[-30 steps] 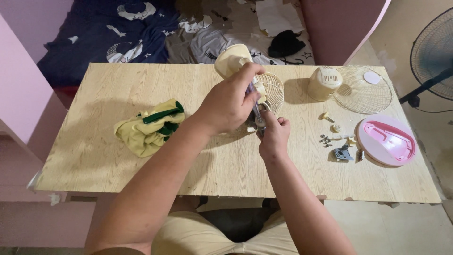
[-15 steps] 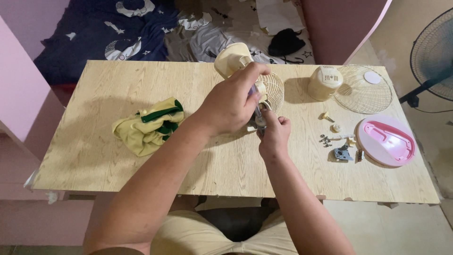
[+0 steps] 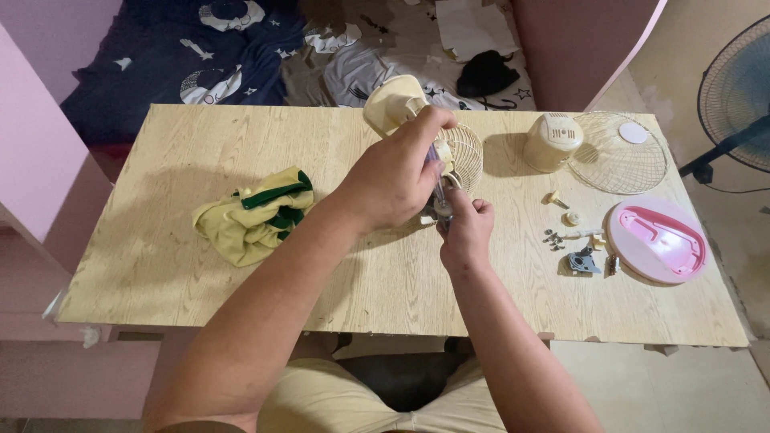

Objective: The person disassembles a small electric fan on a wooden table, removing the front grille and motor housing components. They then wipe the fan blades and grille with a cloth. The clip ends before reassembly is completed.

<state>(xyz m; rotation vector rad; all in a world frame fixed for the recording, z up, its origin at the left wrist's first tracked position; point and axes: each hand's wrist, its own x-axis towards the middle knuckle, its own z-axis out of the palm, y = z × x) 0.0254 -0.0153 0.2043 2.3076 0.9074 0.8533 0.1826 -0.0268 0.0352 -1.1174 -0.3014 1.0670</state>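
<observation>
A small cream table fan (image 3: 395,103) with its rear wire grille (image 3: 464,152) lies at the middle back of the wooden table (image 3: 160,265). My left hand (image 3: 393,180) grips the fan's body just behind the grille. Below it, my right hand (image 3: 465,231) is closed around a screwdriver whose shaft points up into the fan; the tip is hidden between the two hands.
A yellow and green cloth (image 3: 253,215) lies to the left. At the right sit a cream motor cover (image 3: 552,141), a front wire grille (image 3: 618,152), a pink oval base (image 3: 659,240), loose screws (image 3: 553,238) and a small grey part (image 3: 582,263). A standing fan (image 3: 734,96) is off the table.
None of the objects has moved. Both hands stay on the fan, with only a slight shift of the view.
</observation>
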